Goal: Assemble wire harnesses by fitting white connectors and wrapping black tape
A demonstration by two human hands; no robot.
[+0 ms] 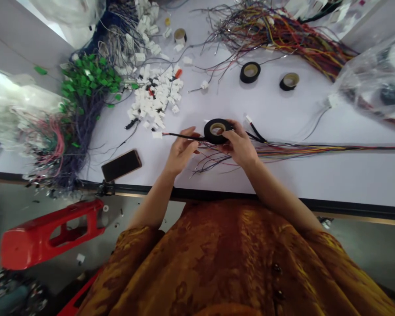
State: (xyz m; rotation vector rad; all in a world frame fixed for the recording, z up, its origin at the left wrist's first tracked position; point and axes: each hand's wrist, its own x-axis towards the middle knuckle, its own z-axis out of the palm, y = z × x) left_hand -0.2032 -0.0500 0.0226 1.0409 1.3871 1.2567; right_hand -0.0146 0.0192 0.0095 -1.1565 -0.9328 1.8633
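My right hand [240,142] grips a roll of black tape [209,134], with a finger and thumb at its pale core. To its left, my left hand [182,151] pinches a black-wrapped wire bundle [177,135] that ends in a white connector [157,134]. The wrapped part reaches the tape roll. Loose wires of several colours [292,150] run from under my right hand off to the right edge. A short black-wrapped branch [256,131] with a white tip stands out just beyond my right hand.
More tape rolls [250,72] lie farther back. White connectors [158,96], green connectors [88,79] and wire bundles pile up at left. A phone [121,165] lies near the table's front edge. Coloured wires [292,35] fill the back right, beside a plastic bag [375,74]. A red stool [36,237] is below left.
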